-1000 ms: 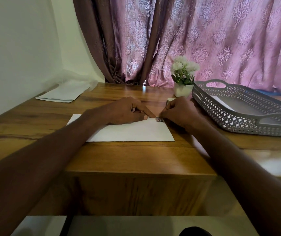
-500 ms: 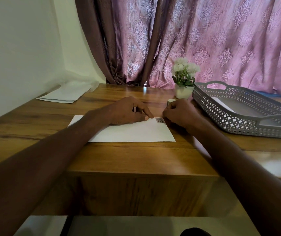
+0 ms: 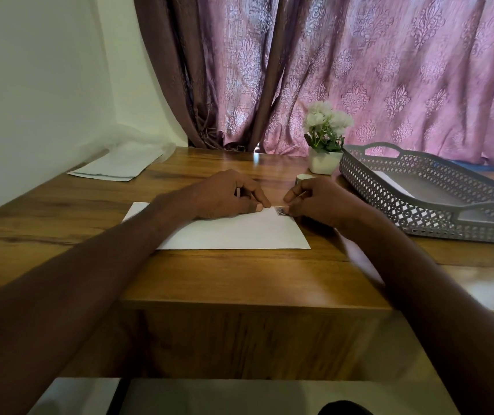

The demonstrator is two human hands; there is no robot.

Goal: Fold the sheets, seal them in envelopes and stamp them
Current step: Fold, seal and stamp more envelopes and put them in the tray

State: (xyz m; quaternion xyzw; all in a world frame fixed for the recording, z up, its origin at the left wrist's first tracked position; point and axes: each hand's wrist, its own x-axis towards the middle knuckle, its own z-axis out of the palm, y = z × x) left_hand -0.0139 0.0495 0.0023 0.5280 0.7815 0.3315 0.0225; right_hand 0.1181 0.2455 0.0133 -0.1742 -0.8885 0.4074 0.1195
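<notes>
— Checking progress: where do we stand on this letter?

— I read it as the stamping step, nearly finished. One white envelope (image 3: 233, 229) lies flat on the wooden desk (image 3: 239, 274), at about 12 o'clock from me, and a small stamp (image 3: 280, 211) sits at its far right corner, toward 1 o'clock. My left hand (image 3: 227, 196) rests on the envelope's far edge with curled fingers and one fingertip pressing the paper just left of the stamp; it grips nothing that I can see. My right hand (image 3: 320, 202) is curled, fingertips touching the stamp's right edge. The two hands are close, with only the stamp between them.

— Sealed already?

— I can't tell; the flap isn't showing. I judge it probably is, since the stamp is going on.

— What's left?

— Pressing the stamp flat, then whatever else is waiting. More white envelopes or sheets (image 3: 117, 167) lie at 10 o'clock near the wall; I can't say how many.

— Containers?

— A grey lattice tray (image 3: 419, 205) at 2 o'clock holds flat white paper. A white pot with flowers (image 3: 325, 145) stands at 1 o'clock, and a small white cylinder (image 3: 303, 178) sits just behind my right hand.
</notes>
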